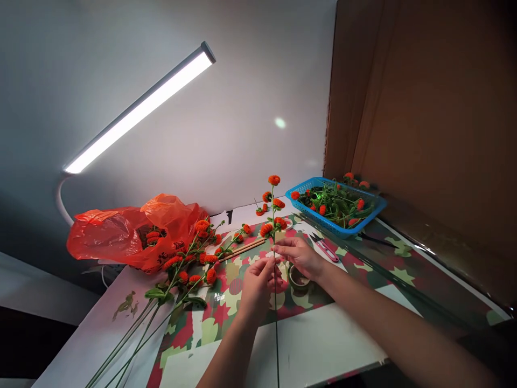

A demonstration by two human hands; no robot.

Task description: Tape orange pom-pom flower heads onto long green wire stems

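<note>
I hold an upright green stem with orange pompom flowers (273, 207) over the table. My left hand (255, 285) pinches the stem just below the flower cluster. My right hand (298, 255) is closed on the stem slightly higher, fingers pressed against it beside the left. The long bare stem (277, 345) runs down between my forearms toward the table's front edge. A roll of green tape (298, 281) lies on the table under my right wrist, partly hidden.
Several finished flower stems (183, 269) lie at the left beside an orange plastic bag (125, 234). A blue basket (337, 207) of flower pieces stands at the back right. Small snips (326, 249) and wooden sticks (242, 249) lie on the camouflage cover (363, 264). A bar lamp (141, 108) hangs above; brown board (424, 134) on the right.
</note>
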